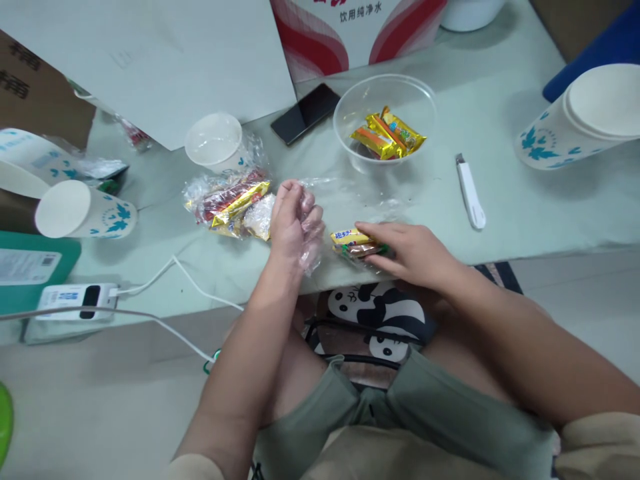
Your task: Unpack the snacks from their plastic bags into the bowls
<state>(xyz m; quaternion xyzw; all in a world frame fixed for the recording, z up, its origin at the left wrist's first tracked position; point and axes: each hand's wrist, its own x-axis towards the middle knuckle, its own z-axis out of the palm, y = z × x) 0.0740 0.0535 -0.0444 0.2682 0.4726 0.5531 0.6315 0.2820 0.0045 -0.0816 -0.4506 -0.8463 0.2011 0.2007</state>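
Closed in a fist, my left hand point(293, 220) grips a clear plastic bag point(314, 243) near the table's front edge. To its right, my right hand point(413, 250) has its fingers around the end of small wrapped snack packets point(350, 237), one yellow and others brown and green. Just left of my left hand lies a pile of snack packets in clear plastic point(227, 200), red and gold. Farther back, a clear plastic bowl point(345, 143) holds several yellow snack packets point(387, 137). My right fingertips are partly hidden.
A white utility knife point(470, 193) lies to the right, short of stacked paper cups point(555, 130). At the back are a black phone point(306, 113), a paper cup point(213, 143) and a white box point(200, 60). A power bank point(75, 301) with a white cable sits at left.
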